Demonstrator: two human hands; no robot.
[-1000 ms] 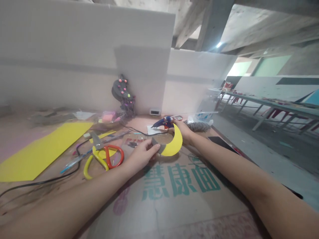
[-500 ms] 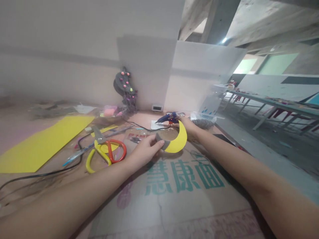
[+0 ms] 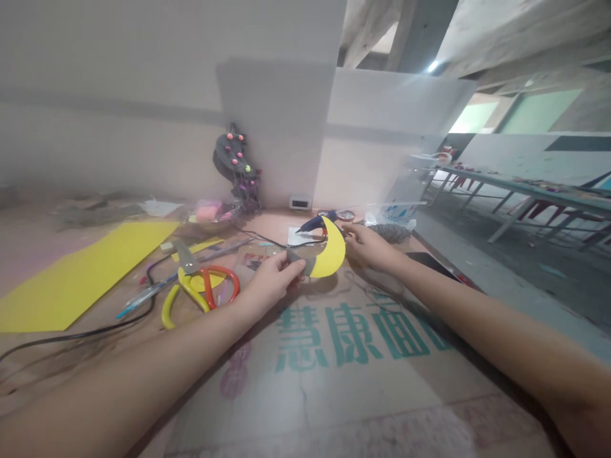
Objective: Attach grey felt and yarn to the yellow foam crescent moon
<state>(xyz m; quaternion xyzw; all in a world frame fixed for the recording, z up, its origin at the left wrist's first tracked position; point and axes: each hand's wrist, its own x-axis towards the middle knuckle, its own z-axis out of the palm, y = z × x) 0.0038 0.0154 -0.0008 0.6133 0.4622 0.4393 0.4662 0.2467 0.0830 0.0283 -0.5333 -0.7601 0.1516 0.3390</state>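
A flat yellow crescent (image 3: pixel 332 254) with a grey lower end is up in front of me over the printed cardboard. My left hand (image 3: pixel 279 277) is closed on that grey end, with the thumb on top. Just right of the crescent is my right hand (image 3: pixel 370 247), fingers drawn together; whatever they hold is too small to make out. Behind the crescent a blue glue gun (image 3: pixel 311 224) rests by a small white sheet (image 3: pixel 296 235), partly hidden. A thin loose strand (image 3: pixel 377 294) lies on the cardboard below my right hand.
Scissors (image 3: pixel 219 286) with red and yellow handles, a large yellow sheet (image 3: pixel 90 273) and a black cord (image 3: pixel 71 337) lie left. Behind stand a dark crescent with coloured balls (image 3: pixel 231 156) and a small display (image 3: pixel 300 203). Grey yarn (image 3: pixel 389 233) lies back right.
My right hand has come out from behind the crescent, beside the glue gun, and now shows to its right. The crescent and my left hand have shifted slightly left and up in view.
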